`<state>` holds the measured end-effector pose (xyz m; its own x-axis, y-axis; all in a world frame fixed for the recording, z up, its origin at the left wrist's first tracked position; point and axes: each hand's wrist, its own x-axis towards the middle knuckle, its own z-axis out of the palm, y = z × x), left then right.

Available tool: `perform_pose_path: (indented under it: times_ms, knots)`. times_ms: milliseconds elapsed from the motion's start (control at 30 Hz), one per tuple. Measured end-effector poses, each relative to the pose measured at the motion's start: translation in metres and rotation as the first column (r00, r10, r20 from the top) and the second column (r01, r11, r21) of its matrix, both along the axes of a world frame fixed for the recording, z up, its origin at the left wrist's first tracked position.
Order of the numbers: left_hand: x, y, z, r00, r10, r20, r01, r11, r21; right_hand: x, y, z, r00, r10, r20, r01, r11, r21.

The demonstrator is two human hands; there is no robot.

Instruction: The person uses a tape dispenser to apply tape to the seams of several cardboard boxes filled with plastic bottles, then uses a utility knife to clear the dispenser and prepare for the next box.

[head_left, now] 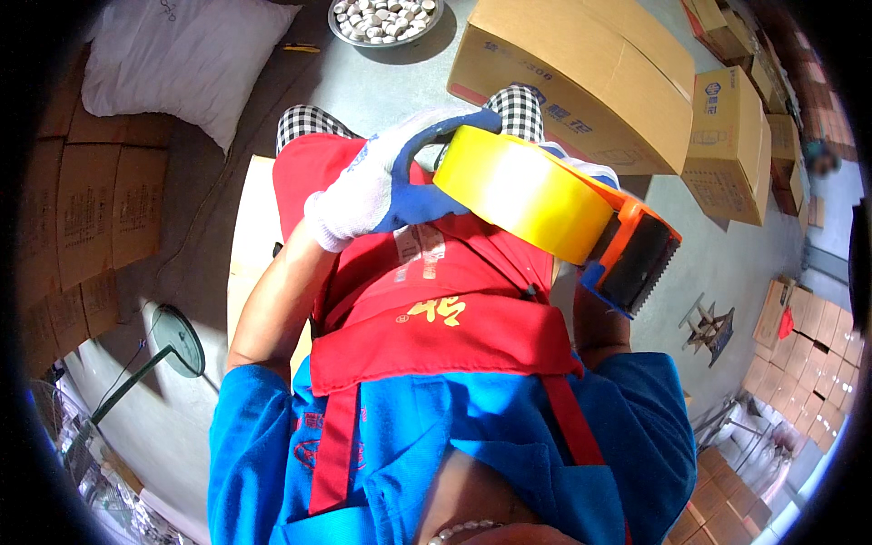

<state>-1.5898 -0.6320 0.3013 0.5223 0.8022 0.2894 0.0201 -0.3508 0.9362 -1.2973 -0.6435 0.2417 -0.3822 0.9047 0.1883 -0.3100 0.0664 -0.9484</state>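
A hand-held tape dispenser (636, 250) with an orange and blue frame and a black toothed front is held up over my lap. It carries a big roll of yellow packing tape (527, 191). My left hand (386, 177), in a white glove with blue coating, curls round the roll's left end, fingers above and thumb below. Behind the dispenser is my right hand (595, 168); only a strip of its glove shows past the roll, and its grip is mostly hidden. A red apron (436, 336) covers my lap.
Ahead on the right stands a large closed carton (581, 82), with another carton (727, 145) beyond it. A metal bowl (386, 41) of small pale pieces sits ahead. White sack (182, 64) and stacked cartons (86, 200) line the left. A small stool (708, 327) stands right.
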Motion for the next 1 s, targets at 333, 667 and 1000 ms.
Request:
perform_pose_path:
  times_ms: [333, 667, 1000]
  knots:
    - [-0.011, 0.003, 0.026, 0.97, 0.068, -0.232, 0.006, 0.953, 0.303, -0.018, 0.006, -0.004, 0.996, -0.063, -0.057, 0.063, 0.998, 0.009]
    - [-0.002, -0.012, -0.003, 0.979, 0.119, -0.164, -0.114, 0.993, 0.036, -0.021, 0.01, -0.003, 0.985, -0.148, -0.093, 0.15, 0.989, 0.01]
    - [-0.01, -0.003, 0.027, 0.962, 0.144, -0.23, -0.09, 0.968, 0.232, -0.027, 0.014, -0.005, 0.98, -0.168, -0.11, 0.169, 0.986, 0.002]
